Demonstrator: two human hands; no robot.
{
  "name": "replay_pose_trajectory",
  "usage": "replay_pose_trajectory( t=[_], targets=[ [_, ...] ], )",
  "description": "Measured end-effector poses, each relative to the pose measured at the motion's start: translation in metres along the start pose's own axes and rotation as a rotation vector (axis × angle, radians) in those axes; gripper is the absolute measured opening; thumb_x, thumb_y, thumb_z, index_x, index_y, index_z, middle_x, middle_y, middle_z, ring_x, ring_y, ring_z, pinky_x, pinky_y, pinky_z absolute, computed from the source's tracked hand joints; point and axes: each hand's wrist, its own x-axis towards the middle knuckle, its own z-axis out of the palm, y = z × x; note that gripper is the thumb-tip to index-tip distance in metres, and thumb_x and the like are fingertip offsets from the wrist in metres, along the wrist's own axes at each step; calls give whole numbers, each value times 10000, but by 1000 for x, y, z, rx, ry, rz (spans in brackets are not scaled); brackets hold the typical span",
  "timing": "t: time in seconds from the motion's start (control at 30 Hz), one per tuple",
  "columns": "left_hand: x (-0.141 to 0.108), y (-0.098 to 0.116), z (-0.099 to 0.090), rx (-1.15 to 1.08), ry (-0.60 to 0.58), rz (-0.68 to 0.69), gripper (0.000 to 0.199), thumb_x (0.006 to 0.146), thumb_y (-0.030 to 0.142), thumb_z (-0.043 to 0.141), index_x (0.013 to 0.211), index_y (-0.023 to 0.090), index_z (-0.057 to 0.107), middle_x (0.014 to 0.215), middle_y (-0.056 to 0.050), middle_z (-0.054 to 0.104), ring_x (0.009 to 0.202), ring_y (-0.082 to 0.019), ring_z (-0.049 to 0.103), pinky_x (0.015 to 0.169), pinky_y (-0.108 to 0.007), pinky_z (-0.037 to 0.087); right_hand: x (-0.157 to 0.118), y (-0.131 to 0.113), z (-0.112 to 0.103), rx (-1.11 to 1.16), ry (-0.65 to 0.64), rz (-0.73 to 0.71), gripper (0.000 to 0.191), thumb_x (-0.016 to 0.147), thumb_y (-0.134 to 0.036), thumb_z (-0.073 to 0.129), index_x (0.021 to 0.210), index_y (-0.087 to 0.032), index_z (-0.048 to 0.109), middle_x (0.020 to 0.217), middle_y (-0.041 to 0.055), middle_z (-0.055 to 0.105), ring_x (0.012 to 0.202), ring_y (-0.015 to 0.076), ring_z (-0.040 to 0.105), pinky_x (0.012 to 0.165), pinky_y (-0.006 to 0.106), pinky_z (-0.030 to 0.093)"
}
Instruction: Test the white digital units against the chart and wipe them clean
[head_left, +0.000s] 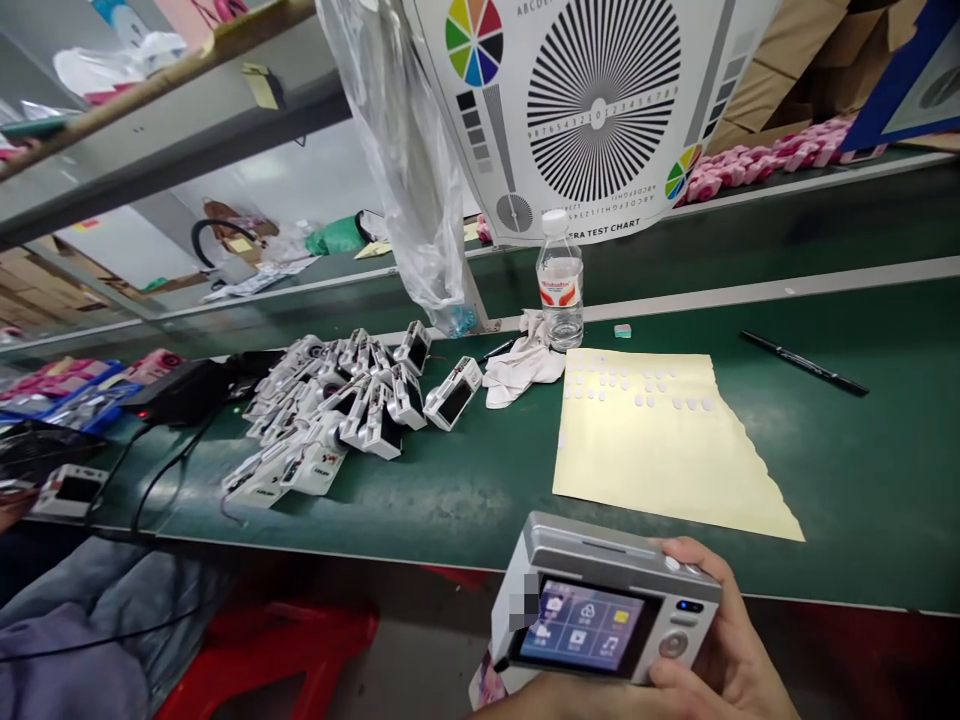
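Note:
A silver-and-white digital camera (pixel 600 610) is held low in front of me, tilted, its back facing me. Its lit screen (pixel 581 625) shows a menu of several icons, and a small blue light glows beside it. My right hand (pixel 742 650) wraps round the right end, with a finger along the top edge. My left hand (pixel 562 697) lies against the lower edge, gripping the camera from below; most of its fingers are hidden. A thumb rests near the round button. Something pink and white (pixel 489 683) shows under the lower left corner.
Many white cameras (pixel 330 400) lie piled on the green bench (pixel 450 510). A yellow sheet (pixel 645 450) with small stickers, a pen (pixel 804 362), a water bottle (pixel 561 290) and a cloth (pixel 521 370) lie beyond. A test chart (pixel 600 110) hangs behind; another person sits left, by a red stool (pixel 277 650).

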Motion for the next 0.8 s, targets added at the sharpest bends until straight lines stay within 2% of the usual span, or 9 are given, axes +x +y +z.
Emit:
replay_pose_trajectory(
  t=[0.07,0.13,0.2,0.3,0.4,0.5,0.57,0.67,0.8],
  targets=[
    [1,0,3,-33,47,20,739,575,729,661,1118,229,625,1206,-89,596,1284,-355,414,1098,-560,232,-2,0,2,67,24,87,612,756,-490,673,1203,-409,264,1119,59,616,1032,278,636,821,398,557],
    [4,-2,6,-56,113,64,802,559,738,662,1150,201,600,1181,-120,607,1256,-357,446,1105,-535,243,-2,2,4,84,57,117,648,759,-508,663,1226,-399,227,1089,68,633,979,279,656,795,400,559],
    [8,-6,7,-58,191,136,820,571,725,665,1183,187,573,1156,-138,618,1228,-346,476,1110,-521,249,0,6,6,53,93,84,643,773,-517,641,1240,-386,219,1114,82,624,970,277,657,782,392,558],
    [11,-17,6,-75,257,222,731,623,653,687,1179,192,574,1177,-132,614,1182,-326,520,1086,-508,313,2,10,8,17,111,15,623,782,-520,626,1243,-369,235,1113,95,627,955,270,660,731,365,565],
    [13,-28,3,-97,320,234,637,658,567,715,1138,165,600,1177,-136,620,1127,-320,564,1034,-489,397,5,11,8,21,148,-7,589,797,-489,627,1240,-361,260,1138,93,620,963,252,655,747,346,557],
    [23,-37,-3,-65,434,257,676,607,579,749,1087,122,615,1123,-165,640,1071,-332,592,990,-489,438,15,8,0,42,142,8,589,787,-451,663,1239,-347,300,1173,74,604,1000,234,636,804,332,537],
    [32,-39,-12,-45,412,284,788,513,607,792,1097,114,601,1123,-180,632,1099,-348,572,1008,-493,417,26,3,-11,64,93,18,635,749,-437,707,1246,-320,328,1166,70,606,1028,233,619,836,332,521],
    [39,-36,-32,-98,290,362,1016,423,626,818,1260,162,479,1232,-175,567,1197,-347,504,1062,-481,356,41,-5,-31,58,58,15,690,719,-416,735,1266,-284,336,1134,79,616,1041,239,605,865,349,496],
    [28,-23,-66,4,390,456,1180,475,460,871,1418,307,178,1449,-142,346,1265,-312,445,1015,-426,423,48,-9,-51,-49,93,-22,662,759,-412,693,1287,-302,309,1123,51,607,972,202,612,854,318,469]
  ],
)
